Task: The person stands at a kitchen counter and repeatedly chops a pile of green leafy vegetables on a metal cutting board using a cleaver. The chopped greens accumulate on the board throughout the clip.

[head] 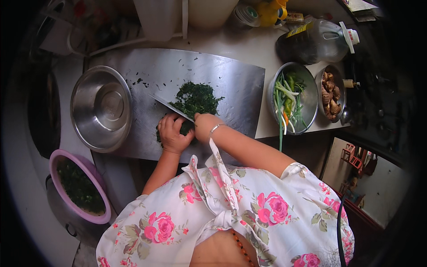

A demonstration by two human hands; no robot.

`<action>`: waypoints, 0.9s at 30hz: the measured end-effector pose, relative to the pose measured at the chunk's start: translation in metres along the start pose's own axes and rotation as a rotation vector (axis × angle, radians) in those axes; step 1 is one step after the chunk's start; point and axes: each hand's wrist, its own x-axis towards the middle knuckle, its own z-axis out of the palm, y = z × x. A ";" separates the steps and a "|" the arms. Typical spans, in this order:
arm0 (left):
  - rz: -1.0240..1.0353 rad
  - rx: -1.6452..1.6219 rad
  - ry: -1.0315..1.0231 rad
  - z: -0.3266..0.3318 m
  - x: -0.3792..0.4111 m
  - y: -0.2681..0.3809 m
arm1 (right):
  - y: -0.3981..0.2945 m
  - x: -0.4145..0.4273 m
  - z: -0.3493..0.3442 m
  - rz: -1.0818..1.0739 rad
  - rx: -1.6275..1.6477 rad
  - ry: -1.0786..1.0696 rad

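A kitchen knife (173, 108) is gripped in my right hand (205, 126), its blade slanting up to the left across the metal board (238, 86). Beyond the blade lies a heap of finely chopped leafy greens (196, 98). My left hand (174, 133) presses on a second bunch of greens (187, 127) on the near side of the blade, with its fingertips close to the steel. Most of that bunch is hidden under the hand. Small green scraps (141, 82) are scattered over the board's far left part.
At the board's left edge stands a steel bowl (100, 106). A pink basin (108, 208) with greens in liquid rests lower left. To the right are a bowl (312, 121) of scallions and peppers, a bowl (322, 71) of brown taros, and a large plastic bottle (330, 41).
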 end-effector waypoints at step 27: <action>-0.030 -0.206 -0.067 -0.024 0.009 0.001 | 0.036 -0.040 -0.027 0.058 0.567 0.144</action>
